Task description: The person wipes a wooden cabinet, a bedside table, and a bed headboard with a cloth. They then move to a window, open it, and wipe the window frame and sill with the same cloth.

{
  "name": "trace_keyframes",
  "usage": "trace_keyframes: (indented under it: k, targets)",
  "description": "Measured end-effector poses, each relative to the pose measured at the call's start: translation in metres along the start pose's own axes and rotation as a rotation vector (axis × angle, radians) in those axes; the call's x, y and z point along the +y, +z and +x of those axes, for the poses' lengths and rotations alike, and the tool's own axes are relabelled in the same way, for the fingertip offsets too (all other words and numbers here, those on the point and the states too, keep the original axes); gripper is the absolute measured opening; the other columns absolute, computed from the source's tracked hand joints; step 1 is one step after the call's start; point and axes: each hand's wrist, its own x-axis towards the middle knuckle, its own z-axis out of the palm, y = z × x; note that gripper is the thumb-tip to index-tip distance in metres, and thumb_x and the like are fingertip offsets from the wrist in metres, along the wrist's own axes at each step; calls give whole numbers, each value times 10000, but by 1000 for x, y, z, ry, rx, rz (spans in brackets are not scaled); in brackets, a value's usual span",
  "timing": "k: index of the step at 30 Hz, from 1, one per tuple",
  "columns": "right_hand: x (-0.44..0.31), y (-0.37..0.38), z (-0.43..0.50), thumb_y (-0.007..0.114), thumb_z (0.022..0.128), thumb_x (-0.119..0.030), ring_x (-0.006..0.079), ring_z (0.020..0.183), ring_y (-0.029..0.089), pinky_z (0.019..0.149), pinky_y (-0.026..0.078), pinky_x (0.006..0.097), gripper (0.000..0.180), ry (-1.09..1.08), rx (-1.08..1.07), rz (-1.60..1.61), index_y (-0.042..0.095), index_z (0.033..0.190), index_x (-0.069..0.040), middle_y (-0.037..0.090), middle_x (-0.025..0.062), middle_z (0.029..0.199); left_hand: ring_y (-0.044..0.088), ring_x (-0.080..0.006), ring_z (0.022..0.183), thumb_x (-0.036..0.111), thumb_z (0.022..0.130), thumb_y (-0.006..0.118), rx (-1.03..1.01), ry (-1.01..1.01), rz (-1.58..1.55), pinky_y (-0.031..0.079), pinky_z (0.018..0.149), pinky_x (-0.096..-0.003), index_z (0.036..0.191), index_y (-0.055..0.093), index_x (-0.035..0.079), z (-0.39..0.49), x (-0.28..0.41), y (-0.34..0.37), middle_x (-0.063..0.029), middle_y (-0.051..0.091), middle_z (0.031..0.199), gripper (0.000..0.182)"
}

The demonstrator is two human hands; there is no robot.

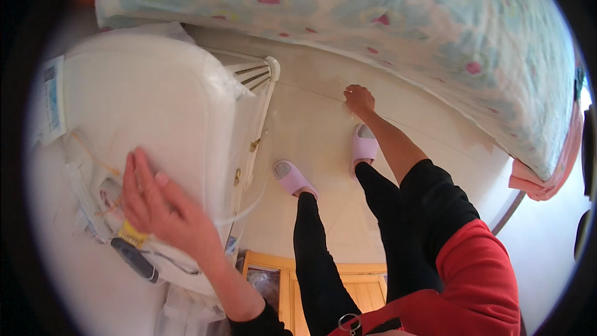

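My left hand (161,203) hovers at or just over the white top of a bedside cabinet (154,84), slightly blurred. Its fingers are stretched out with the thumb apart, and I see nothing held in it. Close by lie a small yellow packet (133,233) and a dark grey handheld device (134,260), beside a thin dark cord (175,262). My right hand (360,100) hangs low over the pale tiled floor (317,102), beyond the toe of a lilac slipper (364,147). Its fingers are curled, and whether anything small sits in them cannot be told.
A bed with a flower-patterned sheet (387,18) runs along the far side. Clear plastic (233,79) overhangs the cabinet's edge, above doors with brass-coloured handles (254,144). A white cable (247,210) hangs beside it. Behind my legs stands a wooden cabinet (364,289).
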Motion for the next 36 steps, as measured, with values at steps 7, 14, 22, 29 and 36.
trace_keyframes:
  k: [7,14,22,29,36]
  targets:
    - [13,68,60,467,977,-301,338,913,701,790,535,469,288,-145,19,-510,647,974,-75,728,163,936,528,-286,1278,266,1065,378,172,-485,-485,391,1093,-427,1381,575,68,-3,35,11,-91,556,1411,422]
    - [-26,14,11,528,930,-213,305,772,706,706,542,431,246,-23,-100,-97,698,973,-40,719,166,820,451,-303,1339,238,1022,426,212,-147,-354,308,1143,-444,1359,554,3,-2,-5,4,-157,542,1401,430]
    - [-242,-250,-202,639,928,-187,109,670,629,598,505,302,197,-112,-230,736,668,986,-2,680,43,745,458,-361,1254,79,926,595,-13,46,-616,373,1049,-497,1313,599,47,2,3,-60,-160,529,1345,389]
    - [-410,-290,-260,671,914,-193,110,667,641,611,509,314,190,-599,-330,575,684,1012,-30,685,69,749,607,-146,780,124,1049,492,-116,-468,-1247,486,688,-264,1200,652,16,24,-8,-134,-104,662,1008,245]
    - [-507,-281,-193,607,978,-341,129,718,585,692,486,304,326,-361,-155,774,707,1014,-33,682,79,804,609,-188,712,-50,936,535,10,-704,-1156,501,664,-311,1070,648,-6,44,-101,-104,-107,611,925,181]
